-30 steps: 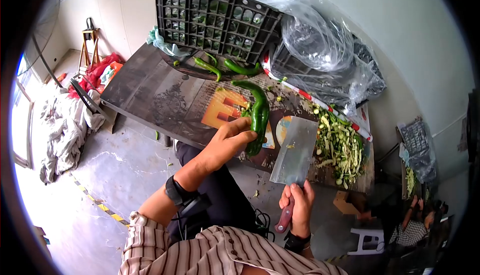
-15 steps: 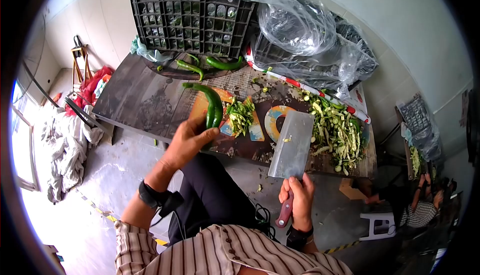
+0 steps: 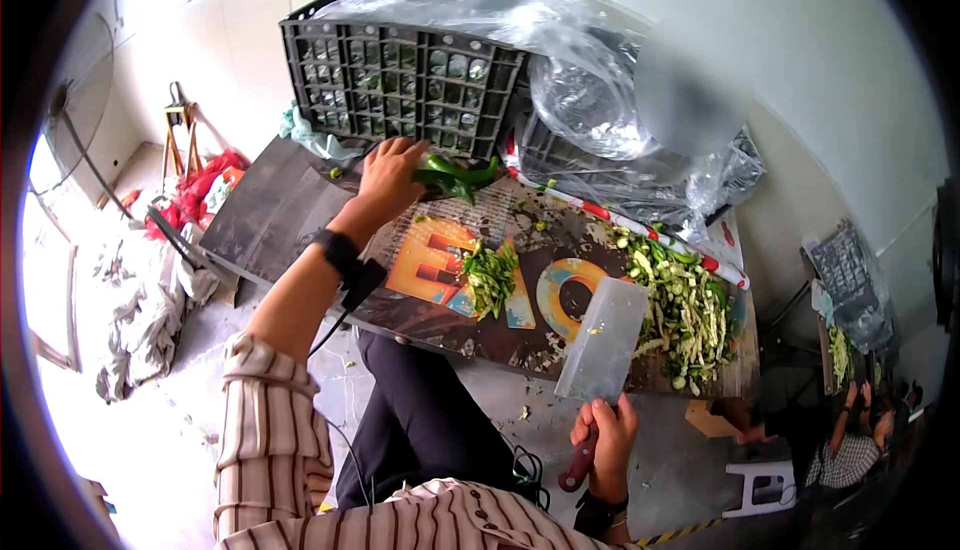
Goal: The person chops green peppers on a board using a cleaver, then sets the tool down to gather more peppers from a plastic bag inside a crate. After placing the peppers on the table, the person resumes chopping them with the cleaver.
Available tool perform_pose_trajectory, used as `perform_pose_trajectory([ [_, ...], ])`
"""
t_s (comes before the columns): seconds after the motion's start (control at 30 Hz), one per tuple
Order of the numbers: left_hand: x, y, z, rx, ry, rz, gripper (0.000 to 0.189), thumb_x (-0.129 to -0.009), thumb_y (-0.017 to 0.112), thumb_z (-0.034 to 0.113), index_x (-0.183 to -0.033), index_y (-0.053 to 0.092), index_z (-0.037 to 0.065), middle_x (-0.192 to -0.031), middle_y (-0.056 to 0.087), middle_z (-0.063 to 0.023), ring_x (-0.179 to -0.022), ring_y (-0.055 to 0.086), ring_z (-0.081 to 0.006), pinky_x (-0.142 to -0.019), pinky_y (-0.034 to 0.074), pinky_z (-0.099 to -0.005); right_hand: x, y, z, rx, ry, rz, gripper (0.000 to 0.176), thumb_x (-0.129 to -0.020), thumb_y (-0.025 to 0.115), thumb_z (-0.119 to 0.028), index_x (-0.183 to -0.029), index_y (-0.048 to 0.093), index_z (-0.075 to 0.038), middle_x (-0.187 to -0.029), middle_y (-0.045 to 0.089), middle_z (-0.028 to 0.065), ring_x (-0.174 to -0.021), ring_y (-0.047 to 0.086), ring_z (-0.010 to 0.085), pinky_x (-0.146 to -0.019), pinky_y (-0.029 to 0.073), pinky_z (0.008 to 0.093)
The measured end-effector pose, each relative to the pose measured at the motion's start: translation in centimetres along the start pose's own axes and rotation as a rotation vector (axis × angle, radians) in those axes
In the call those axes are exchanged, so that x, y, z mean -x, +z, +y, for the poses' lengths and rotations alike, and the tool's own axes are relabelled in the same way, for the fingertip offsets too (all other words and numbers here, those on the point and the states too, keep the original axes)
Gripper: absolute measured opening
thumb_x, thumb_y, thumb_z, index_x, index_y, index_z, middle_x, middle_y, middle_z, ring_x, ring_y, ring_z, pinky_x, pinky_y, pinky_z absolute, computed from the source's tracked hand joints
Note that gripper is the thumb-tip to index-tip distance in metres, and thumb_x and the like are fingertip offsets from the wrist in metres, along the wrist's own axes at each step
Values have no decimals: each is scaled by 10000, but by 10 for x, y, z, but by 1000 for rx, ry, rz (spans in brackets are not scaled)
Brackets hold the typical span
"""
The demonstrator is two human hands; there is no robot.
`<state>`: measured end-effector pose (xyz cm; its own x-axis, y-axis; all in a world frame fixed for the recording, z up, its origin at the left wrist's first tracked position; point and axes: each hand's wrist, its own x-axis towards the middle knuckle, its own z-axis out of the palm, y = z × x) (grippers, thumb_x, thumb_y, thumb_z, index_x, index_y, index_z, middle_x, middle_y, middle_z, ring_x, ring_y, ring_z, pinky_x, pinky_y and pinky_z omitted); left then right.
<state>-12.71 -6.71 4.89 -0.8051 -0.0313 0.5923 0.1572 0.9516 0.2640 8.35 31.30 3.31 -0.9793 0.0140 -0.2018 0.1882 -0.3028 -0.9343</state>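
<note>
My left hand (image 3: 388, 176) reaches to the far side of the table, its fingers closed around a long green chili pepper (image 3: 446, 186) that sticks out to the right. Another green chili pepper (image 3: 484, 172) lies just beside it against the crate; the hand may hide more. In my right hand (image 3: 606, 434) is a cleaver (image 3: 606, 342) with a wide, flat blade and a reddish-brown handle, held over the near table edge. Left of the blade sits a small pile of sliced green pepper (image 3: 490, 280). A larger heap of sliced pepper (image 3: 684, 316) covers the right end.
A black plastic crate (image 3: 400, 80) stands at the back of the dark wooden table (image 3: 262, 212). Clear plastic sheeting (image 3: 590, 90) covers the back right. At far right a person (image 3: 846, 458) works near a white stool (image 3: 758, 486). A fan (image 3: 70, 100) stands left.
My left hand has moved forward with the pepper, from the near edge to the peppers by the crate. The cleaver stays in my right hand, and the view has shifted slightly.
</note>
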Motion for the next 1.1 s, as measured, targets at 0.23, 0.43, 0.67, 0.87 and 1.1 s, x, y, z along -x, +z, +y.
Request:
perform_pose_trajectory([
  [0.23, 9, -2, -15, 197, -51, -70, 488, -724, 676, 186, -1192, 599, 74, -1213, 540, -123, -1195, 444, -323, -1013, 359, -413, -8, -5, 12, 33, -1, 9, 75, -900, 495, -85, -891, 440, -34, -670, 469, 56, -475, 470, 139, -420, 411, 290],
  [0.43, 33, -35, -10, 450, -199, -65, 375, -784, 666, 168, -1129, 639, 25, -1165, 581, -158, -1061, 573, -305, -919, 458, -375, -4, 11, 9, 51, 7, 2, 101, -898, 501, -99, -867, 419, -50, -666, 461, 50, -474, 460, 134, -417, 401, 290],
  [0.67, 115, -87, -6, 822, -373, -14, 377, -837, 571, 64, -1211, 588, 20, -1194, 555, -70, -1104, 546, -172, -908, 453, -307, 1, 7, 14, 81, -63, -65, 115, -921, 506, -92, -855, 427, -41, -674, 484, 67, -484, 484, 148, -414, 411, 300],
  [0.87, 253, -136, -23, 811, -608, 167, 356, -887, 574, 49, -1239, 565, -4, -1202, 580, -69, -1100, 541, -169, -941, 421, -296, 9, 5, 10, 58, -58, -61, 100, -911, 530, -80, -872, 476, -5, -672, 500, 48, -496, 508, 134, -451, 417, 275],
  [1.1, 395, -170, -11, 793, -996, 411, 385, -886, 569, 93, -1265, 566, 25, -1213, 582, -85, -998, 552, -126, -878, 430, -272, 18, 9, 5, 80, -69, -127, 109, -918, 524, -87, -853, 471, -18, -663, 509, 42, -490, 519, 126, -444, 432, 269],
])
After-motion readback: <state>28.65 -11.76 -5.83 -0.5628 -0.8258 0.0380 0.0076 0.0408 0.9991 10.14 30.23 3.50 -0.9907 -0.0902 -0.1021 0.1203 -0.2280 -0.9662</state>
